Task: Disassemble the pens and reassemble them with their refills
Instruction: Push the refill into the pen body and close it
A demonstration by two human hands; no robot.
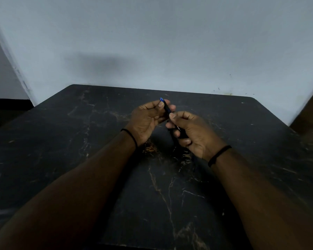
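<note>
The left hand and right hand both pinch one dark blue-tipped pen, seemingly still assembled; disassembly looks barely begun.

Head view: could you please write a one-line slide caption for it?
Both hands, left hand and right hand, grip a dark pen with a blue end above a black marbled table.

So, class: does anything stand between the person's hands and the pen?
Nothing visible does. The left hand pinches the pen near its blue end, and the right hand grips its lower part directly above the table.
</note>
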